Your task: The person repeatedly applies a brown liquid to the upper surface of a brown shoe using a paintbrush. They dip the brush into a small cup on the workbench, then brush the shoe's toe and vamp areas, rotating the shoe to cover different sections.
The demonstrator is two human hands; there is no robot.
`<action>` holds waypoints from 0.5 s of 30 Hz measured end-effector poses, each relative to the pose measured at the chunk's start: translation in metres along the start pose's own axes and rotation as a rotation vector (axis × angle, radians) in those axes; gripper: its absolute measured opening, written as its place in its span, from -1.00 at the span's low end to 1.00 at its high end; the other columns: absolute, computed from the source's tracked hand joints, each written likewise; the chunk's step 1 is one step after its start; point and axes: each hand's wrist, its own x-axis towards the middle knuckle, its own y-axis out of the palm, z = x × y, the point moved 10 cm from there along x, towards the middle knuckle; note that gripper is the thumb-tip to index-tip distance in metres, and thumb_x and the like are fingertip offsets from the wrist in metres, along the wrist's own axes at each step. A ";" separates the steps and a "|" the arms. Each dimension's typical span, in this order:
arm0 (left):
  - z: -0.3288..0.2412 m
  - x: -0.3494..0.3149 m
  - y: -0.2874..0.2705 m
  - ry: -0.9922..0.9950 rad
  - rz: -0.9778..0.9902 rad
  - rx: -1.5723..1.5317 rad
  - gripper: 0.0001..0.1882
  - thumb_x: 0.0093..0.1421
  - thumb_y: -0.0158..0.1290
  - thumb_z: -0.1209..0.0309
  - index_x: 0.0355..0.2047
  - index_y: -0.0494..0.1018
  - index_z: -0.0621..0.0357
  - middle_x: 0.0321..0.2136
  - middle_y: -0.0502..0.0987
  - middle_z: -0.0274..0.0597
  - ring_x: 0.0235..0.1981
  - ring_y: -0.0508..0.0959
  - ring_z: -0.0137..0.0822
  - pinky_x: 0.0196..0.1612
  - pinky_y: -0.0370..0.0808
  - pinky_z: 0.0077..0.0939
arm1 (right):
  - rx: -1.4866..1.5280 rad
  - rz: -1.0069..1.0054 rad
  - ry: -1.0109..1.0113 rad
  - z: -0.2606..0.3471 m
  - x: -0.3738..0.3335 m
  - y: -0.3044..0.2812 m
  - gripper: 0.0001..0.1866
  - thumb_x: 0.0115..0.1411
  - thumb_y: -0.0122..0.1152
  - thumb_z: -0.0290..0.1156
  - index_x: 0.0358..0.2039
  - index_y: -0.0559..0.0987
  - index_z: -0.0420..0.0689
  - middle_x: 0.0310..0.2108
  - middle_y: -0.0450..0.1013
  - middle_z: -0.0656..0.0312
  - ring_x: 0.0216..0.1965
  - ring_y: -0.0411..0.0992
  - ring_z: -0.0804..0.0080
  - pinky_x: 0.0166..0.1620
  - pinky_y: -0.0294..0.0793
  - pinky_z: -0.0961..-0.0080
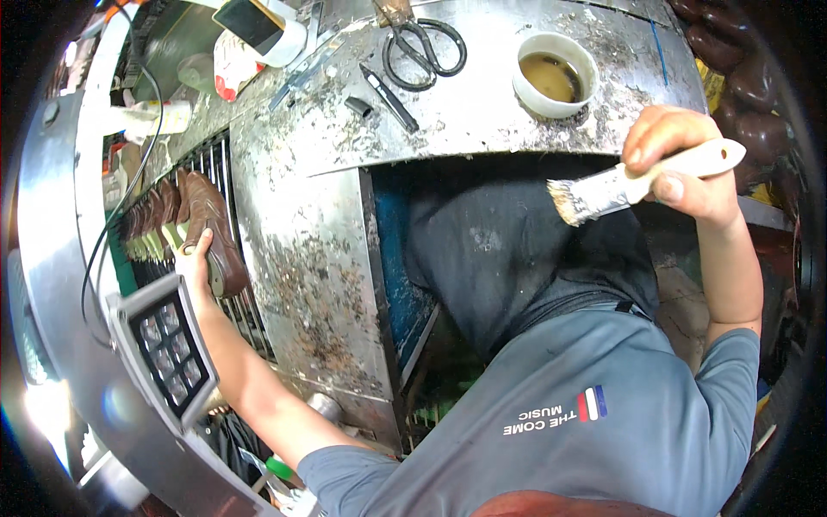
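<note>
Brown shoe (214,215) in left grip (196,263); brush (605,191) across right grip (699,191).

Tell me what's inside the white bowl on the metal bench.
The white bowl holds a brownish liquid, with a darker patch toward the right. The liquid covers the bottom, so I can't tell whether anything lies beneath it.

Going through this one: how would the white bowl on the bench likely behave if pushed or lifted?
The bowl would probably slosh if jolted, since brownish liquid sits inside it. Being open-topped, it could spill if tilted far. A push might meet some uneven drag, as the bench around it looks crusted with residue.
</note>
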 end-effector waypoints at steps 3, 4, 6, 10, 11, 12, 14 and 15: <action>0.004 0.058 0.020 0.061 -0.067 0.118 0.07 -0.08 0.46 0.01 0.30 0.26 0.38 0.18 0.46 0.07 0.15 0.47 -0.07 0.23 0.36 -0.21 | -0.027 -0.064 0.029 0.002 -0.001 -0.008 -0.64 0.07 0.37 -0.19 -0.31 0.67 -0.26 -0.33 0.58 0.05 -0.27 0.53 0.30 -0.16 0.50 0.41; 0.024 0.076 0.018 -0.005 -0.105 0.174 0.08 -0.13 0.46 -0.07 0.25 0.33 0.44 0.14 0.49 0.14 0.14 0.49 0.01 0.27 0.34 -0.25 | -0.036 -0.078 0.035 0.001 0.000 -0.011 -0.64 0.06 0.37 -0.19 -0.31 0.66 -0.26 -0.33 0.58 0.05 -0.28 0.53 0.31 -0.17 0.50 0.42; 0.022 0.091 0.044 -0.040 -0.006 0.012 0.09 -0.15 0.50 0.00 0.25 0.32 0.47 0.16 0.48 0.15 0.15 0.48 -0.01 0.28 0.33 -0.24 | -0.043 -0.117 0.090 -0.003 0.000 -0.017 -0.64 0.06 0.36 -0.18 -0.33 0.66 -0.25 -0.34 0.58 0.05 -0.29 0.52 0.32 -0.19 0.50 0.42; 0.046 0.104 0.065 -0.040 -0.112 -0.029 0.06 -0.14 0.50 0.04 0.23 0.33 0.50 0.14 0.49 0.15 0.15 0.49 -0.05 0.28 0.33 -0.21 | -0.045 -0.129 0.132 -0.014 0.001 -0.021 -0.62 0.06 0.35 -0.16 -0.31 0.65 -0.25 -0.34 0.57 0.05 -0.32 0.51 0.35 -0.22 0.49 0.43; 0.051 0.102 0.060 -0.060 -0.141 0.046 0.05 -0.12 0.48 -0.05 0.20 0.37 0.48 0.14 0.48 0.12 0.14 0.49 -0.04 0.25 0.36 -0.21 | -0.039 -0.129 0.133 -0.017 0.002 -0.020 -0.62 0.06 0.34 -0.16 -0.30 0.65 -0.26 -0.33 0.56 0.05 -0.33 0.50 0.36 -0.23 0.49 0.43; 0.056 0.101 0.060 -0.064 -0.145 -0.007 0.03 -0.10 0.47 -0.05 0.20 0.38 0.49 0.14 0.49 0.12 0.14 0.49 -0.05 0.25 0.35 -0.22 | -0.031 -0.131 0.129 -0.018 0.003 -0.019 -0.62 0.07 0.34 -0.16 -0.29 0.64 -0.26 -0.33 0.56 0.05 -0.34 0.50 0.37 -0.23 0.49 0.43; 0.061 0.095 0.056 -0.069 -0.158 -0.113 -0.01 -0.04 0.45 -0.03 0.19 0.38 0.51 0.13 0.50 0.13 0.13 0.50 -0.07 0.25 0.34 -0.25 | 0.011 -0.145 0.154 -0.020 0.003 -0.017 -0.63 0.10 0.33 -0.17 -0.27 0.64 -0.26 -0.32 0.56 0.05 -0.36 0.49 0.39 -0.24 0.49 0.43; 0.065 0.093 0.057 -0.116 -0.074 -0.289 -0.06 0.05 0.39 -0.06 0.19 0.38 0.50 0.10 0.52 0.10 0.09 0.52 -0.10 0.20 0.38 -0.28 | 0.045 -0.159 0.183 -0.020 0.001 -0.017 -0.63 0.11 0.33 -0.18 -0.27 0.64 -0.26 -0.32 0.55 0.05 -0.36 0.48 0.40 -0.24 0.49 0.44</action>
